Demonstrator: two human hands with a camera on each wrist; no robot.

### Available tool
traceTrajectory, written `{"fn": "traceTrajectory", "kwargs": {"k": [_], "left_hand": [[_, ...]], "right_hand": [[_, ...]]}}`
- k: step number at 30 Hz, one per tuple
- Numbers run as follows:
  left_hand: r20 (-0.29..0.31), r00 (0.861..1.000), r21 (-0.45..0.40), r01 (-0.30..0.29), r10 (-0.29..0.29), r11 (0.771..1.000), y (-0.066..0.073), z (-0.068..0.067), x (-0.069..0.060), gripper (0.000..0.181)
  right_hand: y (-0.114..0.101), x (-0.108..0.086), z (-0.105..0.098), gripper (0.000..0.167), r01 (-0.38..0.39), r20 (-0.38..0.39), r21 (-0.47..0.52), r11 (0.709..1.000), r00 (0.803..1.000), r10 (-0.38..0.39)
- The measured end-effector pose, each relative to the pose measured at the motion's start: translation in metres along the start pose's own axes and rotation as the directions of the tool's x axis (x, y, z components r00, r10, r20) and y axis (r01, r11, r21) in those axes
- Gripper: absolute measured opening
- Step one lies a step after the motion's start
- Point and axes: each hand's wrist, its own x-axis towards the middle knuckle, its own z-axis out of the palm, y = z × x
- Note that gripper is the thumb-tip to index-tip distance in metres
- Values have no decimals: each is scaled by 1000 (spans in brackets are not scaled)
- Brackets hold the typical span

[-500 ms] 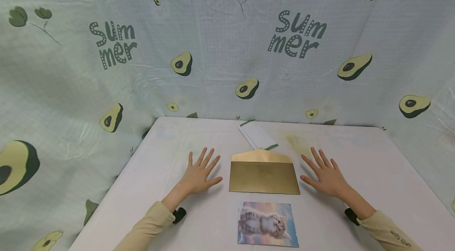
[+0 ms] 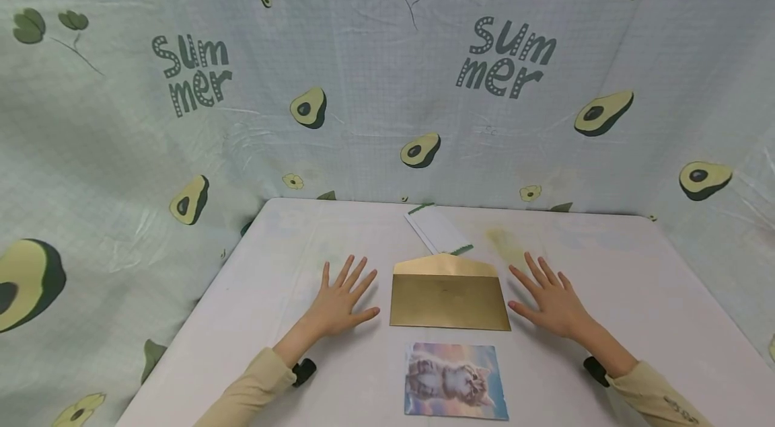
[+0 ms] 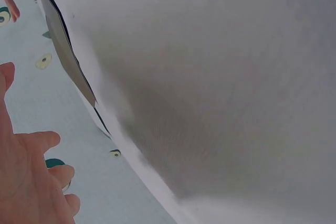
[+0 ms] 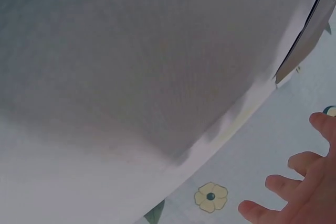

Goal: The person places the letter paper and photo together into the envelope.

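Your left hand [image 2: 338, 304] and right hand [image 2: 556, 304] spread apart, holding nothing — the envelope [image 2: 448, 303] lies between, lengthwise left to right, right hand seemingly nearer.

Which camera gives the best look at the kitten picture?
The head view: it shows the whole kitten picture, face up and uncovered on the table. Neither the left wrist nor the right wrist view shows any of it.

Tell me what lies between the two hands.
The gold envelope, its flap open, lies between the left hand and the right hand; the head view shows this.
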Motion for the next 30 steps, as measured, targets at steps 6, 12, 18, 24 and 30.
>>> {"fn": "traceTrajectory", "kwargs": {"k": [6, 12, 18, 24, 30], "left_hand": [[-29, 999, 9, -37, 38, 999, 4, -1, -2, 70], [-13, 997, 0, -70, 70, 998, 10, -6, -2, 71], [26, 993, 14, -114, 113, 993, 17, -6, -1, 71], [24, 987, 33, -160, 160, 986, 21, -6, 0, 73], [30, 978, 53, -207, 205, 977, 23, -2, 4, 75]], "right_hand": [[-6, -1, -2, 67, 16, -17, 15, 1000, 1000, -16], [-10, -2, -3, 66, 35, -35, 25, 999, 999, -35], [-13, -1, -2, 67, 61, -36, 29, 998, 998, -60], [-18, -1, 0, 68, 102, -42, 18, 995, 994, -101], [-24, -1, 5, 69, 150, -21, 30, 988, 989, -149]]}}
